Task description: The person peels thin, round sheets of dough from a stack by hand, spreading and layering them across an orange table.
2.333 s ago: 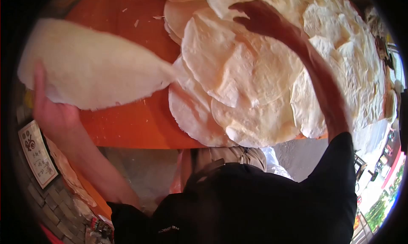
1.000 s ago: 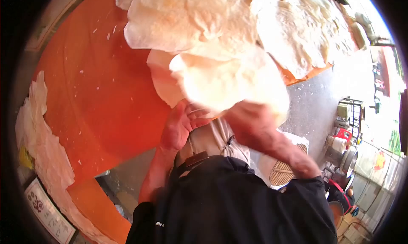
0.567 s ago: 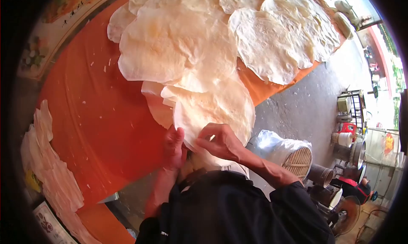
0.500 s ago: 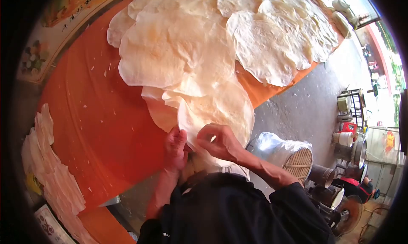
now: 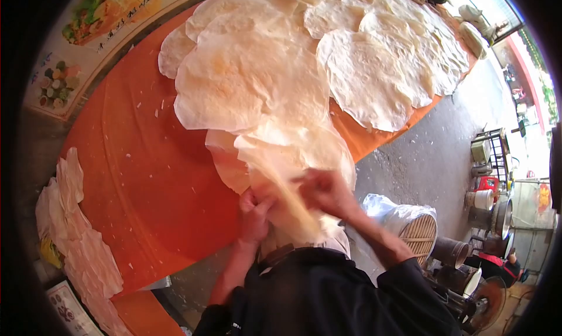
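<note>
Large, thin, pale flatbread sheets (image 5: 252, 78) lie overlapped over the far part of the orange-covered table. At the near edge, in front of my body, one thin flatbread (image 5: 281, 189) has a raised fold, smeared by motion. My left hand (image 5: 256, 214) is closed on its left edge, thumb against curled fingers. To the right, my right hand (image 5: 329, 190) is curled over the same sheet and blurred, its fingertips beside the fold. The lower part of this flatbread comes down toward my waist.
A second spread of flatbreads (image 5: 374, 72) covers the table's right side. Crumpled sheets (image 5: 79, 242) hang over the left edge, and crumbs dot the orange cover (image 5: 152, 189). A plastic-wrapped basket (image 5: 418, 236), metal pots (image 5: 451, 242) and a person (image 5: 497, 265) are at right.
The flatbread's fold has swung down between my hands and blurred. My right hand has moved slightly right, while my left stays at the sheet's edge. The view has shifted a little.
</note>
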### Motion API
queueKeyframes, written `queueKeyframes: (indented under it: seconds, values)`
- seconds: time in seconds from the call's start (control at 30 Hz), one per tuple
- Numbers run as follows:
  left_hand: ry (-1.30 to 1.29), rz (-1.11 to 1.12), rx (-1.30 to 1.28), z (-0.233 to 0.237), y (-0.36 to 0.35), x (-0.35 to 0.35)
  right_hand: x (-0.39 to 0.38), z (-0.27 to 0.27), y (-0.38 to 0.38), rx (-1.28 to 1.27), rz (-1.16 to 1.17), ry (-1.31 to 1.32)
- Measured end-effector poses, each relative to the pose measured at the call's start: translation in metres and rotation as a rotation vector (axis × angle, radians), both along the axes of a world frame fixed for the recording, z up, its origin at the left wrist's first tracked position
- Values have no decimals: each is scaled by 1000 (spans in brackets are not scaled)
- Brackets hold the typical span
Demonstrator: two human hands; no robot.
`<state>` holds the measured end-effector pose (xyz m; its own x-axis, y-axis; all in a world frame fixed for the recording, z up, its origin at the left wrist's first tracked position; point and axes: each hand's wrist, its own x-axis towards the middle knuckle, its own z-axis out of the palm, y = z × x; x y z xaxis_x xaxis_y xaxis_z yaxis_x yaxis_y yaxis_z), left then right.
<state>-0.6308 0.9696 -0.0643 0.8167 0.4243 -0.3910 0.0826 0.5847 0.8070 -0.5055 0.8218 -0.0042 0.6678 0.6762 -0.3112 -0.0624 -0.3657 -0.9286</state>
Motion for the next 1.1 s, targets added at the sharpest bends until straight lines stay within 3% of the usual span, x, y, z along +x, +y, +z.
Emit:
queueKeyframes:
  seconds: [0.03,0.1,0.17,0.3,0.33,0.4,0.43,0.47,0.57,0.6,0.63,0.7,0.73,0.77,0.83,0.93,1.03,1.1]
  values:
    - [-16,23,-65,9,4,-7,18,15,-14,48,-63,160]
    - [-51,68,-191,31,17,-25,64,49,-44,209,-262,149]
    - [-86,152,-111,41,30,-36,118,75,-81,283,-343,-70]
    - [-111,216,58,67,37,-57,182,167,-106,37,-374,-345]
    - [-105,221,103,73,35,-62,188,184,-101,-3,-337,-534]
    - [-537,92,-532,67,55,-92,193,194,-86,-94,-229,-915]
    - [-642,138,-488,70,57,-92,193,193,-72,-140,-156,-1109]
    - [-750,183,-447,74,59,-93,188,181,-61,-171,-123,-1129]
    - [-630,623,782,136,38,-44,169,131,-26,-170,25,-1220]
    - [-557,629,834,141,41,-46,166,93,-16,-163,76,-1246]
    - [-485,634,884,145,45,-47,153,58,-8,-269,121,-1149]
    - [-358,377,272,143,77,-72,125,-36,-5,-344,257,-920]
    - [-399,336,247,132,81,-75,94,-68,-9,-320,319,-985]
    - [-379,360,207,125,84,-74,63,-64,-5,-287,435,-780]
    - [-329,410,123,117,87,-74,13,-39,3,-257,377,-257]
    - [-379,372,80,127,76,-60,-28,-48,8,-33,32,328]
    - [-416,430,27,145,64,-54,-44,-73,15,87,-137,989]
    - [-439,469,19,153,61,-59,-51,-86,16,276,-21,1178]
